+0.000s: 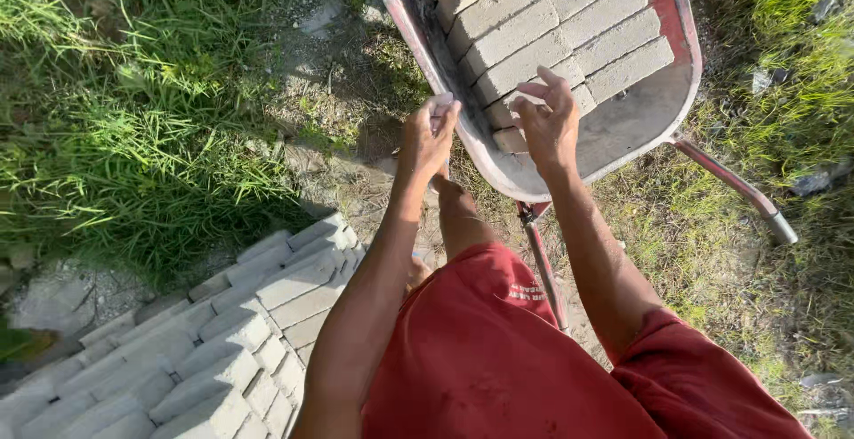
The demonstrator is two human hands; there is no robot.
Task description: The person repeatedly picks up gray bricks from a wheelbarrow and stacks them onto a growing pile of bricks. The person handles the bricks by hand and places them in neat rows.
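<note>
A red wheelbarrow stands in front of me, loaded with several grey concrete bricks in stacked rows. My right hand reaches into the tray with fingers spread, touching the nearest bricks at the front of the pile. My left hand rests on the wheelbarrow's near rim, fingers curled over its edge. I wear red shorts, and one bare knee shows between my arms.
A stack of grey bricks lies on the ground at lower left. Tall grass fills the left side and grass patches the right. The wheelbarrow's handle and a metal leg stick out toward me over bare dirt.
</note>
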